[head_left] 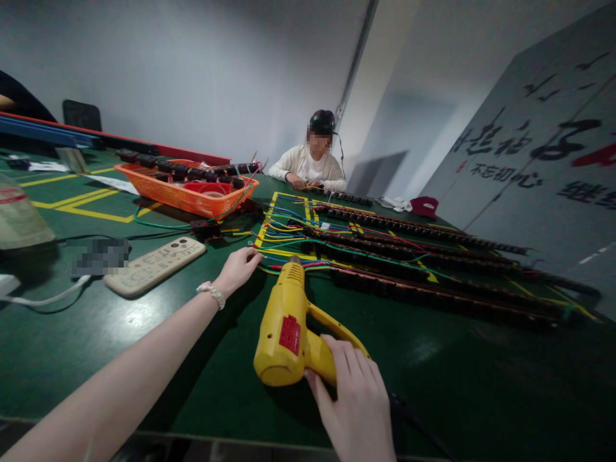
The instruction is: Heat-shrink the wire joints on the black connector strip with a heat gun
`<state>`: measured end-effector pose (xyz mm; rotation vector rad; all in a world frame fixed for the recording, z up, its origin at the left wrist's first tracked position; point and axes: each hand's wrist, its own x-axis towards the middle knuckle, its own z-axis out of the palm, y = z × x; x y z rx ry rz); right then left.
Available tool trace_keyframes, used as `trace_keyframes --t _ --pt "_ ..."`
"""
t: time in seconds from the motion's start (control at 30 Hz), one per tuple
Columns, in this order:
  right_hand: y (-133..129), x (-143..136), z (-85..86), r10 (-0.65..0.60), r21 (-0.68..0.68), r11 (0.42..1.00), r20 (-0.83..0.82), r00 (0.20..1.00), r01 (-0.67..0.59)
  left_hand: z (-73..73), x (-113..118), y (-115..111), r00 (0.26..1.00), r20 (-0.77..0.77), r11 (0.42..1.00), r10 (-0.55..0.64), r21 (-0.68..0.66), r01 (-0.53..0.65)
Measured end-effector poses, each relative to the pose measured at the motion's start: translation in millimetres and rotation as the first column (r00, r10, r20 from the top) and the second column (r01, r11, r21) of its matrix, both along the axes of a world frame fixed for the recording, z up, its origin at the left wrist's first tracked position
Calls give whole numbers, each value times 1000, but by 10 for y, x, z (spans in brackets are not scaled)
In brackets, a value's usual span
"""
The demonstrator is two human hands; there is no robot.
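My right hand (356,391) is wrapped round the handle of a yellow heat gun (282,327) with a red label. Its nozzle points away from me, toward the coloured wires (312,264) at the end of a long dark strip assembly (433,289). Farther left, my left hand (238,269) pinches the end of a wire (255,252) near a ring-shaped terminal. Exactly which wire sits between those fingertips is hard to make out. More long strips lie side by side beyond, with red, blue, yellow and green wires trailing from their left ends.
An orange basket (192,196) holding dark parts stands at the back left. Nearer lie a phone in a beige case (156,266), a white cable (52,300) and a clear container (22,215). A co-worker (312,157) sits across the green table (206,398). A dark red cap (424,206) lies behind the strips.
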<state>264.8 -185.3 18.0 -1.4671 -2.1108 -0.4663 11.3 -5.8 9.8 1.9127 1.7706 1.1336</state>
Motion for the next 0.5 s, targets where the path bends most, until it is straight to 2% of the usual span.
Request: trace_keyframes --t 0.2,0.5 --pt "21 -199 32 28 -28 999 -48 998 -30 -11 -1 25 1000 -21 1000 9 -19 -9" --pt "27 -427 45 14 -175 984 -142 990 -39 -6 -23 50 1000 -22 999 15 -47 -16"
